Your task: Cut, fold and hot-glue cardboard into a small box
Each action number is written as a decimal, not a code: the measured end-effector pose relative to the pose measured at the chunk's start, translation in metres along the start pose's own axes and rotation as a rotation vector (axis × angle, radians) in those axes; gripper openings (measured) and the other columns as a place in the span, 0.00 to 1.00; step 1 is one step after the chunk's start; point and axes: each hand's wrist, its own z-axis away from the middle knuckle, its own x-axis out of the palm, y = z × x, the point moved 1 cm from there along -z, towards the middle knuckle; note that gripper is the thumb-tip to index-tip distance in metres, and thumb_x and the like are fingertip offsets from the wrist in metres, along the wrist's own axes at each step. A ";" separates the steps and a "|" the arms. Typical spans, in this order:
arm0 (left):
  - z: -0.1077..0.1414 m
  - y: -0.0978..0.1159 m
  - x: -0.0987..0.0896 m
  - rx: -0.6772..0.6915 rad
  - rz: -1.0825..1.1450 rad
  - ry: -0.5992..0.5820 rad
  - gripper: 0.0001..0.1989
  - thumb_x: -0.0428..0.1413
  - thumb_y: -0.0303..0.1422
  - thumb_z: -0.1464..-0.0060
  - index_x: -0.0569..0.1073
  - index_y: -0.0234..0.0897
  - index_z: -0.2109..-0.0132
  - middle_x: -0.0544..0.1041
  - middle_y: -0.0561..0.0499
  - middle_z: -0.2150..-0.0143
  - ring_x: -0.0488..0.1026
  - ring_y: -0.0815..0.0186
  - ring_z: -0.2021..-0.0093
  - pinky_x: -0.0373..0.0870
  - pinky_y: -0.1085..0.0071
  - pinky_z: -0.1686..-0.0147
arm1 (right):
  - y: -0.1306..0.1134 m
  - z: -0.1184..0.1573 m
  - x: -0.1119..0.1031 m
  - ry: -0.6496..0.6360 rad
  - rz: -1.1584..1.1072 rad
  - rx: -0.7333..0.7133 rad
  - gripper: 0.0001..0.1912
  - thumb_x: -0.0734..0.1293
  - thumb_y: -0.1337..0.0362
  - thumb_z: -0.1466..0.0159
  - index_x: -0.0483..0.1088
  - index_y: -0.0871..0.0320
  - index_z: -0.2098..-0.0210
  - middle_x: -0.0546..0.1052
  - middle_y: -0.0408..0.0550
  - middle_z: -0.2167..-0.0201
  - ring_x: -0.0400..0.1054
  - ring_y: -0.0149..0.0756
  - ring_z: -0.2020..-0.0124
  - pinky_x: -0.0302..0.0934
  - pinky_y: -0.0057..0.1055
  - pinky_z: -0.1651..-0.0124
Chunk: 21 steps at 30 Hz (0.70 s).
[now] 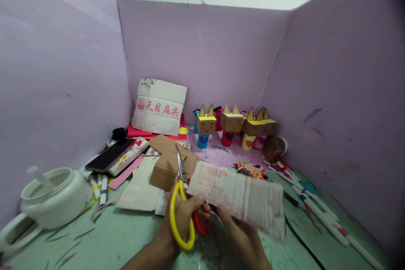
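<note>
My left hand (182, 213) is closed with a pair of scissors (182, 173) in it, the blades pointing up and the yellow handle hanging across the fingers. A red looped piece shows behind these fingers; I cannot make out whether it belongs to the scissors. My left fingertips also meet the near edge of a whitish cardboard piece (240, 192) with faint red print, slightly blurred. My right hand (242, 236) grips that cardboard from below along its lower edge. Brown cardboard (164, 168) lies on the table just beyond the scissors, beside a pale flat cardboard sheet (139, 190).
A white teapot (60, 198) stands at left, near a phone (109, 156) and markers. Behind are a printed cardboard panel (158, 107) and several cardboard animal heads on coloured tubes (227, 137). White sticks (322, 215) lie at right. Purple panels (202, 50) enclose the table.
</note>
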 end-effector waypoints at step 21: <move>0.003 0.015 -0.014 0.355 -0.758 -0.066 0.15 0.46 0.41 0.40 0.64 0.37 0.51 0.70 0.54 0.73 0.68 0.66 0.76 0.65 0.72 0.77 | -0.016 -0.029 -0.008 -0.023 -0.952 0.773 0.16 0.82 0.66 0.63 0.79 0.63 0.75 0.81 0.43 0.79 0.72 0.26 0.82 0.63 0.13 0.88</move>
